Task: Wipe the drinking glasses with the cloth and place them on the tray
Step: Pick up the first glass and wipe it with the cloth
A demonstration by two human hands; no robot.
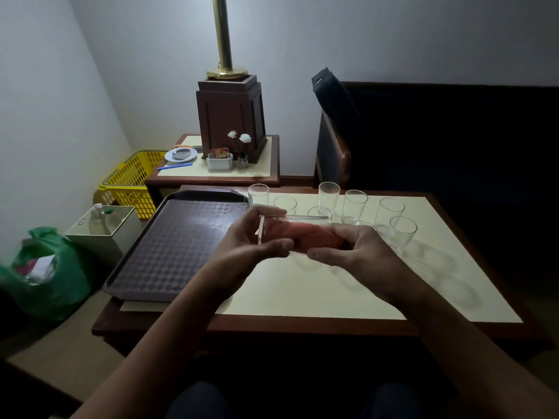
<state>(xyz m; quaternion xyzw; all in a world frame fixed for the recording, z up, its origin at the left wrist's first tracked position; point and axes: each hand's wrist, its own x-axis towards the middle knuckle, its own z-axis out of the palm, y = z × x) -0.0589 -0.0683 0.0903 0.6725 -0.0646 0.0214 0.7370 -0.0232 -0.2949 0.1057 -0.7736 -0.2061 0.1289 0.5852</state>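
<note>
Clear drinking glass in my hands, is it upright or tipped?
Tipped: the clear drinking glass lies sideways, base leftward, red cloth inside.

Cream, brown and one spot of red

The table (302,293) has a cream top framed in reddish-brown wood. The tray (169,252) is dark brown, with a fine checkered weave pattern over its whole floor. The cloth (305,235) is red (it shows pinkish through the clear glass (298,220)), and the other glasses (328,196) are clear and plain. Elsewhere there is a bright yellow basket (130,182) with a lattice of holes, a green bag (60,282), a blue pen (174,166), two white flowers (245,138), and a dark brown wooden lamp base (230,116) under a shiny brass pole (223,34). The wall (393,40) is pale grey-blue.
</note>
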